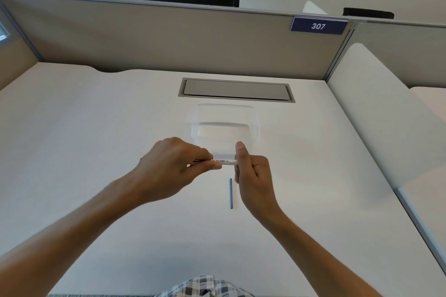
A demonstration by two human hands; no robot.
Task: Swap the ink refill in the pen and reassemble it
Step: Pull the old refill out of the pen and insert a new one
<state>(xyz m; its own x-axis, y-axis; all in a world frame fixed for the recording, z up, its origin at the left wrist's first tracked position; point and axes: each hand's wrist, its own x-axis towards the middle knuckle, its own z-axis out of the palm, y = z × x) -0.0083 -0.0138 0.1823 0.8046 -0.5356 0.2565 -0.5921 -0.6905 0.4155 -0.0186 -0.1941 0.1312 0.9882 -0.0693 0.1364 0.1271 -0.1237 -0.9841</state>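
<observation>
A white board pen (pixel 223 161) lies level above the desk between both hands. My left hand (pixel 173 164) grips its left part, fingers curled over the barrel and hiding that end. My right hand (pixel 251 171) holds the pen's right end between thumb and curled fingers, thumb pointing up. A thin blue ink refill (pixel 231 193) lies on the white desk just below the hands, pointing toward me, touched by neither hand.
A clear plastic box (pixel 225 125) stands just behind the hands. Beyond it a grey cable flap (pixel 236 90) is set into the desk (pixel 96 152). A beige partition (pixel 169 38) closes the back and a white panel the right side.
</observation>
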